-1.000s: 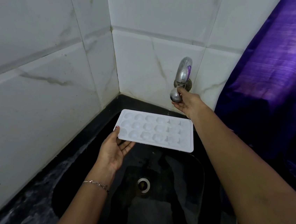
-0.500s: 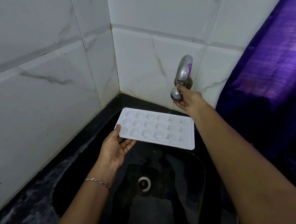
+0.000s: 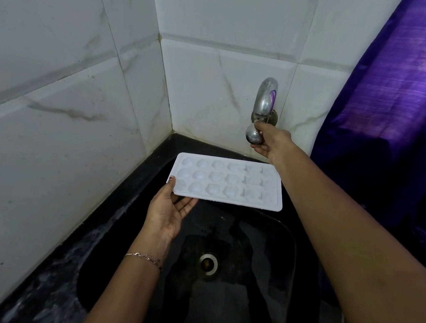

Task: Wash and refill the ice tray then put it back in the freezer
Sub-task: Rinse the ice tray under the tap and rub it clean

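Presently left hand point(image 3: 168, 213) is gripping ice tray point(image 3: 227, 180) level below tap point(image 3: 264, 101); right hand point(image 3: 272, 141) is grasping knob point(image 3: 253, 136), likely starting water.

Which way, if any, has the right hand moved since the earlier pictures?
No. The right hand still grips the tap knob at the same spot against the back wall.
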